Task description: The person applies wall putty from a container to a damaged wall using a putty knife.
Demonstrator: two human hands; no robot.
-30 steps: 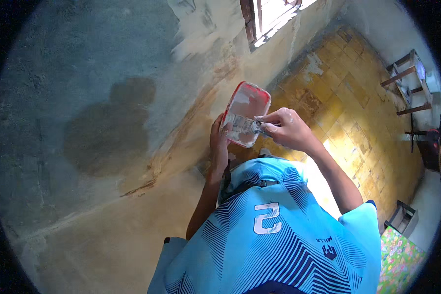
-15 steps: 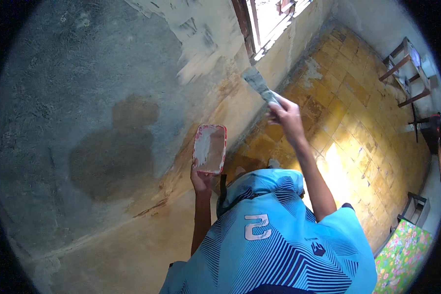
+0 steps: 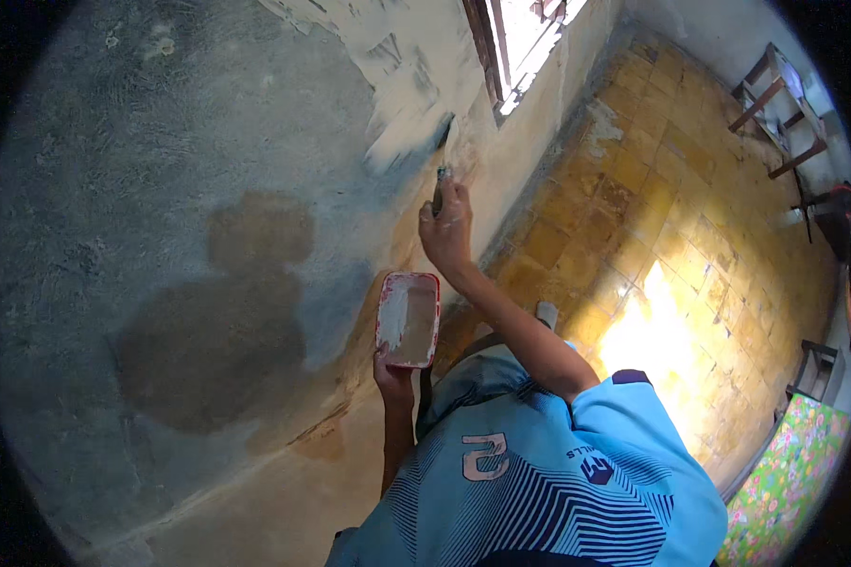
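Rough grey plaster covers the wall (image 3: 161, 236), blotched with a darker damp-looking patch and streaked near its top with fresh, pale filler (image 3: 411, 113). Right of that pale streak stands a window frame (image 3: 501, 47), bright with daylight, and below the window lies a floor of worn yellow tiles (image 3: 652, 217) with a glare spot on it.

The right hand (image 3: 447, 227) is raised against the wall just below the pale streak, fingers closed round the handle of a putty knife (image 3: 441, 175); its blade meets the plaster at the streak's lower edge, though the blade itself is dark and hard to make out. The left hand (image 3: 394, 367) is lower, below and left of the right hand, gripping from underneath a small red-rimmed rectangular tray (image 3: 408, 319) whose inside is smeared with whitish paste. Tray and wall are close, whether touching I cannot tell.

To spread the filler well, I judge the blade should be held at a shallow tilt to the wall and drawn in long overlapping strokes, with even pressure so the paste thins out into the rough grey surface and leaves no ridges. Keeping the tray close beneath the working hand would catch drips and shorten each reload.

The paste looks thick and matt; the wall is grainy and uneven, and the tray is smooth plastic with rounded corners.
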